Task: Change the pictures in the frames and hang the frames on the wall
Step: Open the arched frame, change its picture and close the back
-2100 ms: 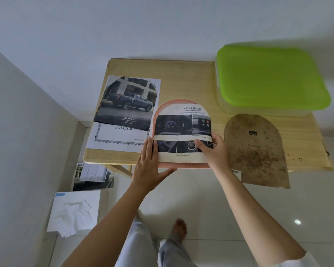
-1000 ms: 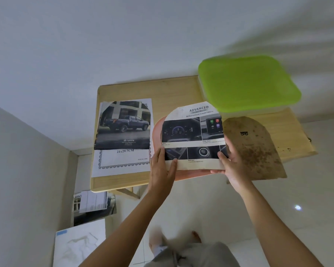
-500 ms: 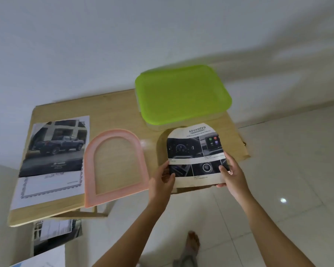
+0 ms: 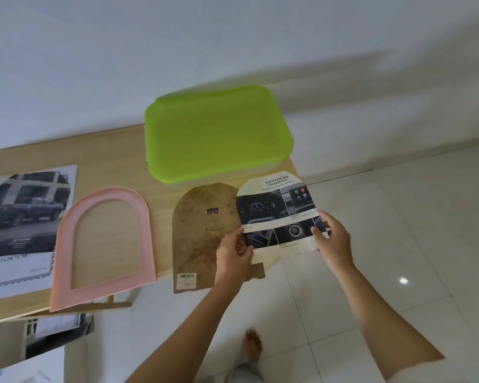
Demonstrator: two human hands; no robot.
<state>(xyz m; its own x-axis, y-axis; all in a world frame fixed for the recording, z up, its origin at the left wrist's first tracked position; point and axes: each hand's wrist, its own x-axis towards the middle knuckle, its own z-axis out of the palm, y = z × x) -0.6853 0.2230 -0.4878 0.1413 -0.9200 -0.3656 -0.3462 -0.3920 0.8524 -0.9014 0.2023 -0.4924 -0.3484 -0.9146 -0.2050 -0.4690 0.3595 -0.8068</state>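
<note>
- Pale pink arched plastic picture frame (image 4: pixel 65 244): one flat colour.
- Brown arched fibreboard backing panel (image 4: pixel 199 239): mottled with dark stains, with a white barcode sticker.
- Arch-cut printed paper picture (image 4: pixel 274 214): cream margins, dark dashboard photos.
- Rectangular plastic lid (image 4: pixel 216 134): lime green.
- Wooden bench (image 4: pixel 108 161): light tan grain.
- Rectangular paper truck print (image 4: pixel 25 211): dark pickup, white margin.

Matt pink frame (image 4: pixel 103 244), wooden table (image 4: pixel 108 161)

"ADVANCED" heads print (image 4: pixel 277 214); smaller lines beneath unreadable. Truck sheet (image 4: pixel 25 217): blurred size mark, probably "21x29.7CM". Board (image 4: pixel 202 236): barcode sticker (image 4: pixel 186 280), digits illegible.
</note>
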